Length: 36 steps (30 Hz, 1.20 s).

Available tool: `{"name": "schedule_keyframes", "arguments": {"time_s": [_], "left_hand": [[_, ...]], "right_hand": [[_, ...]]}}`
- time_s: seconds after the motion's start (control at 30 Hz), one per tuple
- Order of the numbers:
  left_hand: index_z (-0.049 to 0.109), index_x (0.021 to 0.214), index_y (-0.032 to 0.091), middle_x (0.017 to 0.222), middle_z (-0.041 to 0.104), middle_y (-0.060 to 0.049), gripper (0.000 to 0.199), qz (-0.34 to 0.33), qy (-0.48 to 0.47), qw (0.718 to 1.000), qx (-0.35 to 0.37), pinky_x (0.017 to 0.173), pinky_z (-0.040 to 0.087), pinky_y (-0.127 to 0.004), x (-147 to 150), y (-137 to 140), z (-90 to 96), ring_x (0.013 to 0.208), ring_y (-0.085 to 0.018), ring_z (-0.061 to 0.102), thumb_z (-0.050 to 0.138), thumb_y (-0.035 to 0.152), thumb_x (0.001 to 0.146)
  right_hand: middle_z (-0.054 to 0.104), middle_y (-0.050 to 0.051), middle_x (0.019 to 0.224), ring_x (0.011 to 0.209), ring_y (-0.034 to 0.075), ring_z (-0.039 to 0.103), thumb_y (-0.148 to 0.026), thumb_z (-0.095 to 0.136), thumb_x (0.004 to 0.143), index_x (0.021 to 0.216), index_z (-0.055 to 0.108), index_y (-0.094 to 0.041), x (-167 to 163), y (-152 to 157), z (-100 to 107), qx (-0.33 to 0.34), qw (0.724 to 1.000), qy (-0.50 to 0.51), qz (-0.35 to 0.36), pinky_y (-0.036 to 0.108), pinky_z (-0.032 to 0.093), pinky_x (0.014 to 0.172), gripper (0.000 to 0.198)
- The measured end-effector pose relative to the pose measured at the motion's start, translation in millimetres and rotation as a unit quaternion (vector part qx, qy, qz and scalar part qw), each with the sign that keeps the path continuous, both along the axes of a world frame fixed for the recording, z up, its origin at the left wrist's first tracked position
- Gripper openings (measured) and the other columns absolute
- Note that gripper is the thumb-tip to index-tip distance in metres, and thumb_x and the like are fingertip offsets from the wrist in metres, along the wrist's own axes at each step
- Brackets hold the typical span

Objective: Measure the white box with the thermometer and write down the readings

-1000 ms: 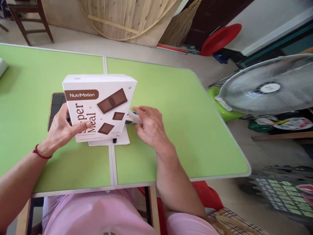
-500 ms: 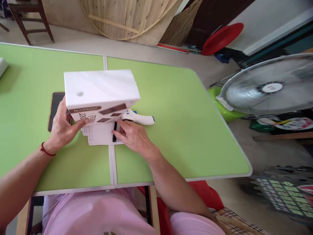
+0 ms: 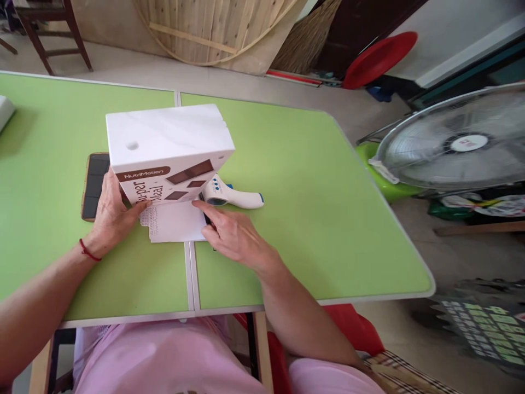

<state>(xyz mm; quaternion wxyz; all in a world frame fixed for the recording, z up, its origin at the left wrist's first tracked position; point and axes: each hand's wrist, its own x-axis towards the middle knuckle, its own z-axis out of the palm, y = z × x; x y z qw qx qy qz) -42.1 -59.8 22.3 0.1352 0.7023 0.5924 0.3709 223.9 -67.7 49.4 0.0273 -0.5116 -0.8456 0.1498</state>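
A white NutriMotion carton (image 3: 168,134) stands tilted on the table, its printed side facing me. My left hand (image 3: 115,205) is closed on its lower left edge, thumb on the printed face. With its index finger stretched to the carton's lower edge, my right hand (image 3: 229,227) holds a slim black pen (image 3: 208,219), mostly hidden under the fingers. White paper (image 3: 174,221) with small marks along its left side lies below the carton. Just right of the carton is a white and blue handheld infrared thermometer (image 3: 240,198).
A dark phone-like device in a brown case (image 3: 92,189) lies left of the carton on the green table (image 3: 307,219). Beyond the right edge stands a large fan (image 3: 451,142). A wooden chair (image 3: 53,33) is at the far left.
My right hand has shifted slightly right with the black pen, its index finger now straighter along the carton's lower edge. The carton has tipped back a little, showing more of its printed face.
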Motion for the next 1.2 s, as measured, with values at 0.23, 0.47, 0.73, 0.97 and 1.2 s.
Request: {"name": "schedule_keyframes", "arguments": {"time_s": [0.23, 0.47, 0.73, 0.97, 1.2], "left_hand": [[0.04, 0.145, 0.015, 0.14, 0.054, -0.018, 0.066, -0.025, 0.033, 0.998, 0.039, 0.112, 0.047, -0.055, -3, 1, -8.5, 0.133, -0.036, 0.052, 0.07, 0.032, 0.088], [0.037, 0.145, 0.016, 0.145, 0.05, -0.019, 0.066, -0.049, 0.053, 0.995, 0.075, 0.111, 0.048, -0.055, -6, 4, -11.7, 0.134, -0.036, 0.05, 0.066, 0.025, 0.087], [0.04, 0.138, 0.017, 0.139, 0.051, -0.017, 0.062, -0.042, 0.028, 0.994, 0.096, 0.105, 0.051, -0.051, -2, 9, -11.8, 0.134, -0.036, 0.049, 0.069, 0.026, 0.084], [0.049, 0.11, 0.022, 0.1, 0.05, -0.004, 0.042, -0.006, -0.046, 0.923, 0.382, 0.074, 0.052, -0.037, 14, -4, 15.9, 0.091, -0.022, 0.057, 0.074, 0.034, 0.079], [0.065, 0.106, 0.014, 0.113, 0.068, -0.014, 0.017, -0.27, 0.28, 0.912, 0.133, 0.08, 0.06, -0.039, 27, -26, 16.1, 0.096, -0.027, 0.068, 0.068, 0.025, 0.092]], "right_hand": [[0.075, 0.007, 0.082, 0.065, 0.019, 0.065, -0.019, 0.059, 0.082, 0.108, 0.073, -0.014, 0, 0, -15, 0.035, 0.995, 0.081, -0.041, 0.031, 0.05, 0.067, 0.03], [0.056, -0.005, 0.06, 0.049, 0.01, 0.048, -0.024, 0.062, 0.08, 0.084, 0.06, -0.02, 4, -3, -7, 0.018, 0.967, 0.249, -0.046, 0.025, 0.041, 0.054, 0.006], [0.051, -0.007, 0.055, 0.046, 0.009, 0.044, -0.018, 0.054, 0.077, 0.093, 0.067, -0.017, 9, -3, 5, -0.04, 0.966, 0.256, -0.02, 0.026, 0.037, 0.053, 0.021], [0.068, 0.002, 0.071, 0.062, 0.016, 0.064, -0.019, 0.046, 0.088, 0.105, 0.062, -0.017, 17, 1, 2, -0.002, 0.963, 0.269, 0.022, 0.029, 0.049, 0.06, 0.023], [0.075, 0.005, 0.086, 0.076, 0.019, 0.073, -0.013, 0.056, 0.086, 0.103, 0.055, -0.022, 19, 3, -5, 0.038, 0.982, 0.174, 0.066, 0.029, 0.054, 0.066, 0.019]]}}
